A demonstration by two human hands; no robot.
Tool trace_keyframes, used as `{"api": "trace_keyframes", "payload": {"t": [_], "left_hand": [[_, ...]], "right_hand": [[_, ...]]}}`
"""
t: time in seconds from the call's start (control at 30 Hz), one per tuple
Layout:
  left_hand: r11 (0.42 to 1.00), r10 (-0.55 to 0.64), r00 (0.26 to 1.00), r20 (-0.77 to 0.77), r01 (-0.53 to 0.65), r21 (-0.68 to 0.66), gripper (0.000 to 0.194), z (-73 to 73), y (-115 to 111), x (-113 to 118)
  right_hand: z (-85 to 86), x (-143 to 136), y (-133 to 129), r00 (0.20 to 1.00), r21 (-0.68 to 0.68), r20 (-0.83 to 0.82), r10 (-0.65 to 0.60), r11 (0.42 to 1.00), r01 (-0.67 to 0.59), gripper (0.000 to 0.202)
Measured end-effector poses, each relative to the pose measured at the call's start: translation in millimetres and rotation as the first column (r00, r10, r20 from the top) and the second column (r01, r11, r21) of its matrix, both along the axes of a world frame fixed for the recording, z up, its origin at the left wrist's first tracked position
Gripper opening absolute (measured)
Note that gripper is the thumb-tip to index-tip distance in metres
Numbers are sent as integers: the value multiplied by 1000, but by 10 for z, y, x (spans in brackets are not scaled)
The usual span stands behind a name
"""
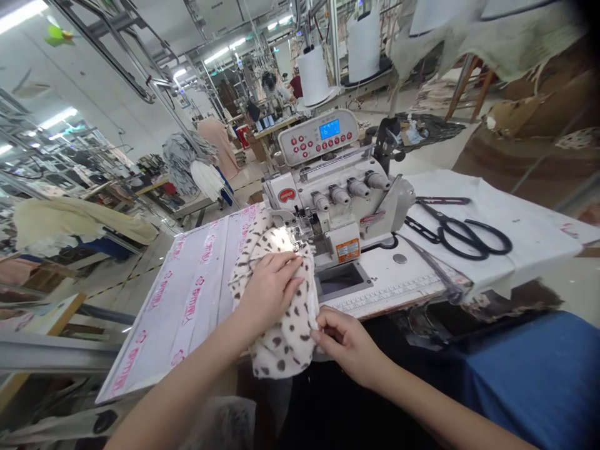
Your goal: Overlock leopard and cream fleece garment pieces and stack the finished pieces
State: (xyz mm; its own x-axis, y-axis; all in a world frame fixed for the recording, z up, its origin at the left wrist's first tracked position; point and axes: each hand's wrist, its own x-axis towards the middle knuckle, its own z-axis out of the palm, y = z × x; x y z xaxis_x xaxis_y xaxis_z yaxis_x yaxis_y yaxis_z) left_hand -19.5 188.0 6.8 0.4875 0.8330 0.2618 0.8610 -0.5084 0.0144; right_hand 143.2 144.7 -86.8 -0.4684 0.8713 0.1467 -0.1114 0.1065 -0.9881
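Note:
A cream fabric piece with dark spots (293, 325) lies under the lit needle area of a white overlock sewing machine (342, 194) and hangs over the table's front edge. My left hand (272, 284) rests flat on the fabric just in front of the presser foot, its fingers stretched out toward the machine. Lower down, my right hand (344, 340) pinches the fabric's right edge between thumb and fingers. The needle itself is too small to make out.
Black-handled scissors (469, 237) and dark thread snips (422, 230) lie on white cloth (529, 231) right of the machine. A printed sheet (197, 294) covers the table's left side. Thread cones (314, 75) stand behind. Further back are draped garments (187, 162) and a person (281, 90).

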Motion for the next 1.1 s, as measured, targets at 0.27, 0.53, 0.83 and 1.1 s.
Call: {"api": "trace_keyframes", "payload": {"t": [0.27,0.53,0.83,1.1], "left_hand": [[1000,9,995,-97,-9,4,35,29,89,8],[962,-248,954,169,222,158,49,-325,-407,69],[976,-47,986,157,12,220,21,-567,-745,-29],[949,-128,988,82,98,300,52,-331,-512,155]], "right_hand": [[-10,53,224,996,-86,-51,77,993,-81,26],[-55,52,413,995,-110,-101,13,994,-24,27],[103,146,309,909,336,134,-394,881,332,18],[305,-91,358,974,-287,-222,42,952,-107,32]]}}
